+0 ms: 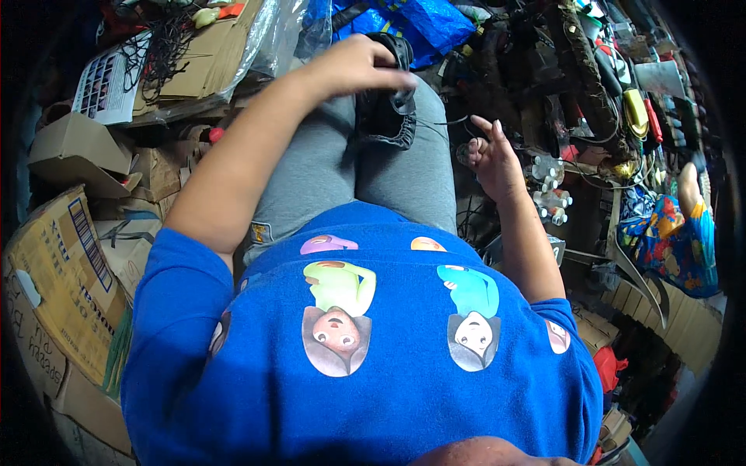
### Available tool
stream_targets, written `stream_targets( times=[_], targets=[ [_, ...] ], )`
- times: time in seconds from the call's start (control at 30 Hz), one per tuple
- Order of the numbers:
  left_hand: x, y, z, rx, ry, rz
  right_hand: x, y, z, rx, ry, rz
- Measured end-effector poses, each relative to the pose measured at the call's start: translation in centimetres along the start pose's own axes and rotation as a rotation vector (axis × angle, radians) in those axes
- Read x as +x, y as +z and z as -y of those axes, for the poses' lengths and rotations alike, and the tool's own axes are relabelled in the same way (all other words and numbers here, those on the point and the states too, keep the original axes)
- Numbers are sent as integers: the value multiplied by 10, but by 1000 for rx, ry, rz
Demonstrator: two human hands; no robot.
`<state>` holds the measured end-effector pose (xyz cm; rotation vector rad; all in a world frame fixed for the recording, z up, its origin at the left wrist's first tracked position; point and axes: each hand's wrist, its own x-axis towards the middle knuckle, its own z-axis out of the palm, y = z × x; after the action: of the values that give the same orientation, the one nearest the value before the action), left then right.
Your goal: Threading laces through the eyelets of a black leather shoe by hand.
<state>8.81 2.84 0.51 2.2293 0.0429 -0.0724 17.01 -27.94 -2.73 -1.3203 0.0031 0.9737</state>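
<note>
Across my thighs lies a black item point(381, 128) with a rounded far end and a ridged, gathered near edge; it looks like a shoe, though its kind is not certain. My left hand point(361, 66) is closed round its far end, thumb stretched over it and slightly blurred. A thin dark cord point(443, 123) runs from the item's right side toward my right hand. Raised beside my right knee, my right hand point(495, 159) has its fingers curled, and what lies in them is too small to make out.
Flattened cardboard point(206, 62) and a tangle of black cords point(167, 58) lie at the far left, above an open carton point(81, 151). Blue plastic sheeting point(435, 31) is beyond my knees. Tools, small bottles point(552, 190) and a yellow-handled object point(636, 113) crowd the right, near another person's limb point(688, 186).
</note>
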Motion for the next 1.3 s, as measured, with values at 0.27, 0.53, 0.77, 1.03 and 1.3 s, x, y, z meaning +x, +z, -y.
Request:
stream_targets(
  times=[0.27, 0.53, 0.77, 1.03, 1.3],
  targets=[
    [-16, 13, -3, -115, 162, 205, -15, 55, 45, -1034, -536, 127],
    [-21, 11, -7, -119, 128, 278, -3, 99, 49, -1516, -463, 522],
    [-22, 9, -2, -112, 91, 230, -40, 73, 54, -1069, -408, 374],
    [-25, 6, -11, -162, 60, 262, -29, 79, 47, -1164, -518, 195],
    [-28, 4, -8, -161, 98, 256, -18, 85, 44, -1254, -557, 214]
  ],
)
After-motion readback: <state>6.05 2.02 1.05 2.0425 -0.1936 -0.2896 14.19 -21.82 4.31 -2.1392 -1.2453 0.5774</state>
